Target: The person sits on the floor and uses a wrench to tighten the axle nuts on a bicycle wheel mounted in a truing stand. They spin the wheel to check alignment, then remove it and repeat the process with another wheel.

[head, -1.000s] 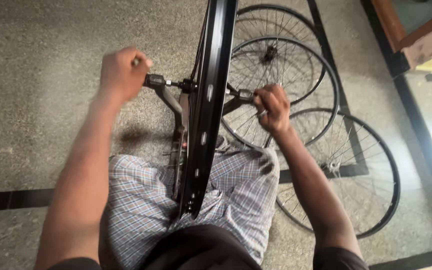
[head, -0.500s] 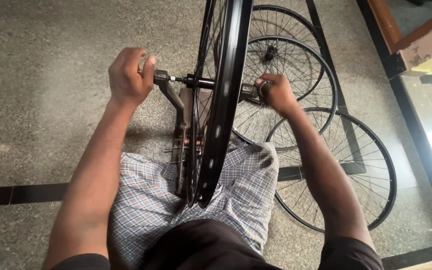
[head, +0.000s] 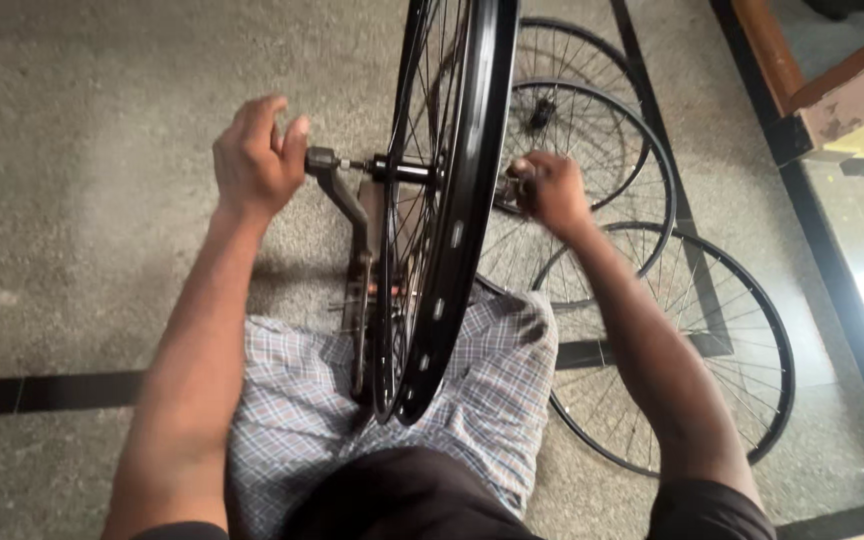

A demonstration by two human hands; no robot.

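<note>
**Reader:** While the camera looks straight down, what sits at the centre?

**Describer:** A black wheel [head: 449, 215] stands upright, edge-on to the camera, rising from between the person's knees toward the top of the view. Its rim is deep and dark, with thin spokes running to a hub. It is mounted in a dark metal stand [head: 355, 255], whose arm climbs on the left side up to the axle [head: 397, 168].

**Reader:** And the hands?

**Describer:** The left hand [head: 257, 160] is at the outer end of the axle, where the stand's arm meets it. Its fingers are loosely curled and partly lifted, the thumb near the knob; whether it actually grips the knob I cannot tell. The right hand [head: 549, 192] is on the far side of the wheel, at axle height, clenched around a small part at the hub. That part is mostly hidden by the fingers.

**Reader:** What surrounds them?

**Describer:** The person wears checked shorts [head: 302, 410], and the wheel's lower edge dips between the legs. Three spare wheels [head: 742, 330] lie flat and overlapping on the right, beyond the right forearm. All rests on a speckled grey floor [head: 82, 230] crossed by black strips. A wooden frame [head: 832, 95] shows at the top right corner.
</note>
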